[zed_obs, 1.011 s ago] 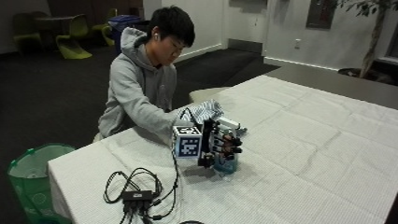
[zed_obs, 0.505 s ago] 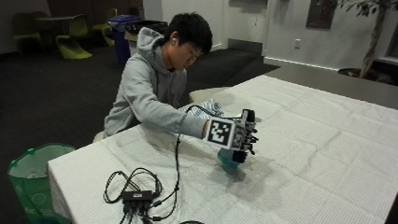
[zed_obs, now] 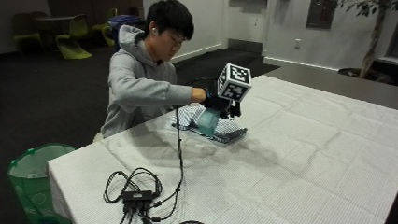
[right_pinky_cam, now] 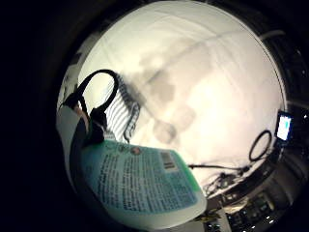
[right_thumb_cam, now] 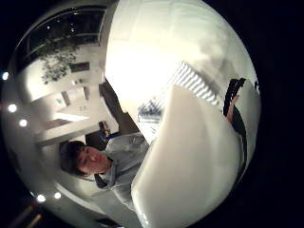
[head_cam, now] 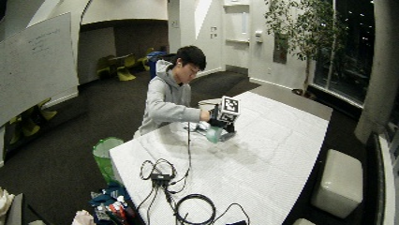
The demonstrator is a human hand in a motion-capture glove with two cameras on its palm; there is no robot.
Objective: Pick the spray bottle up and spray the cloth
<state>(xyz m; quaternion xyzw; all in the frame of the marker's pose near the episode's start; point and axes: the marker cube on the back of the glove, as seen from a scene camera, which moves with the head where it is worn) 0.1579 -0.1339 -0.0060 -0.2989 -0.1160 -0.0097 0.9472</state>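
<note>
Gripping the teal spray bottle (zed_obs: 207,122) by its neck, the gloved right hand (zed_obs: 219,103) holds it tilted just above the striped cloth (zed_obs: 229,131) on the table (zed_obs: 323,154) — light, rigid plastic, probably slick, best taken high beside the trigger.

Teal spray bottle (zed_obs: 206,122) held tilted above the folded striped cloth (zed_obs: 225,131) on the table

place: office common area | showing it: whiteboard (head_cam: 34,63) hanging on wall | green chairs (head_cam: 121,68) standing behind | potted tree (head_cam: 299,33) growing by windows
</note>
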